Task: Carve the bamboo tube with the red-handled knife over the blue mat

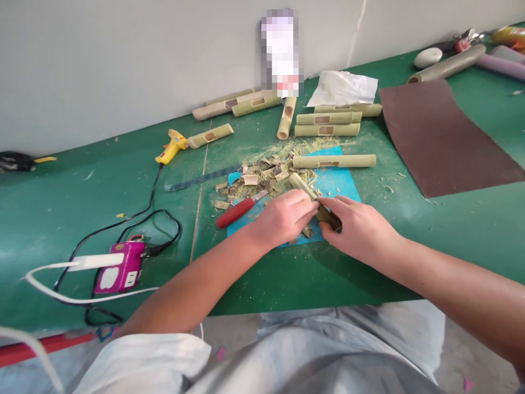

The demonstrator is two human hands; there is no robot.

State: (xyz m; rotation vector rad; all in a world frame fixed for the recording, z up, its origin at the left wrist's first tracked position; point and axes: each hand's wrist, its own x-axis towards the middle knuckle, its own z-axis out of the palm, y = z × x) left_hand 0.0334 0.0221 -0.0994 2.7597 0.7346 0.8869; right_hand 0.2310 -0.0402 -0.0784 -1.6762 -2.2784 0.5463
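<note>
A short bamboo tube (301, 184) slants across the blue sheet (336, 186), with both hands on it. My left hand (287, 216) is closed around its middle, the fingers curled over. Toward the near end, my right hand (359, 227) grips it between thumb and fingers; the fingertips of the two hands almost meet. What lies under the fingers is hidden. A red-handled knife (237, 213) rests left of my left hand, its blade toward the bamboo chips (262, 175). Just beyond the hands lies another bamboo tube (356, 161) with a cut-out window.
Several windowed bamboo tubes (327, 130) lie farther back, near a white paper (344, 87) and a phone (280, 52) against the wall. A yellow glue gun (172, 146) trails its cord to a magenta power adapter (121, 268). Brown sandpaper (447, 137) lies right.
</note>
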